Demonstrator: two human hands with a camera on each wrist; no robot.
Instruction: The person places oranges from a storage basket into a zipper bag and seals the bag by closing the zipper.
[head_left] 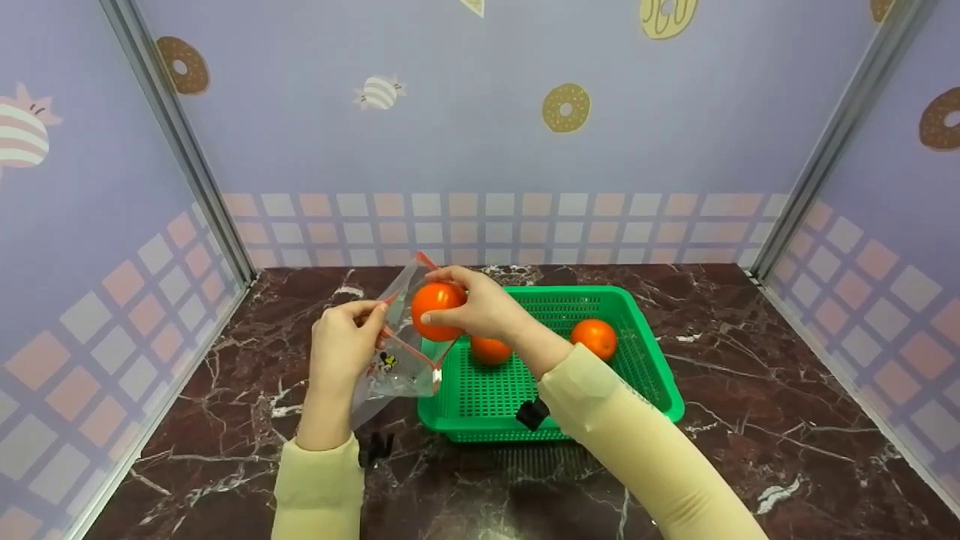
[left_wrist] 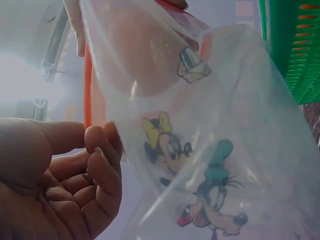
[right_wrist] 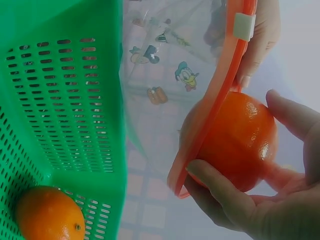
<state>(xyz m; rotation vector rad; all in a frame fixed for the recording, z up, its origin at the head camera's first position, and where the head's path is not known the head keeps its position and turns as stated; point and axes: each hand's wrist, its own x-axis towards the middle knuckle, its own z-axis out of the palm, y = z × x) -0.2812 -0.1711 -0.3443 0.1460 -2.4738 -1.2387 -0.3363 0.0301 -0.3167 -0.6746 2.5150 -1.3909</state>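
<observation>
Nearest you are your pale yellow sleeves (head_left: 652, 457), each with a black mount (head_left: 532, 413) at the wrist. Your left hand (head_left: 345, 341) pinches the red rim of the clear bag (head_left: 401, 382) between thumb and fingertips, its other fingers curled in. The bag hangs with its mouth open; cartoon figures (left_wrist: 167, 142) are printed on the film and a white slider (right_wrist: 244, 26) sits on the rim. Your right hand (head_left: 487, 304) is spread round an orange (head_left: 436, 304), thumb and fingers gripping it. That orange is partway into the bag's mouth, part of it showing through the film.

Beyond the mounts, the green basket (head_left: 675, 401) stands on the dark marbled table (head_left: 765, 435), its left edge partly behind the bag. Inside are a second orange (head_left: 491, 351), partly hidden by your right hand, and a third orange (head_left: 594, 340) toward the right wall. Farthest off, the lilac back panel (head_left: 480, 150) shows doughnuts (head_left: 555, 118) above pink and white squares.
</observation>
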